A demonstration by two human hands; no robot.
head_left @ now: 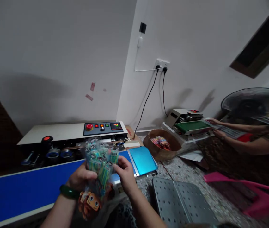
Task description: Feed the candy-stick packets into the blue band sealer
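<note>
A bunch of packets [101, 161] is held up over the belt [30, 186]'s near edge — gripped in the left hand [81, 175]'s fingers. Their right side is met by the right hand [126, 172]; its pinch can't be made out. Probably light, floppy, kinda slippery — best held by the edges. Colourful stuff [161, 143] is piled in the brown tub [156, 154] past the belt's right end.

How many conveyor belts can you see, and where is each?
2: a blue belt along the lower left, partly hidden behind the packets, and a green belt at right, on the machine farther off.
</note>
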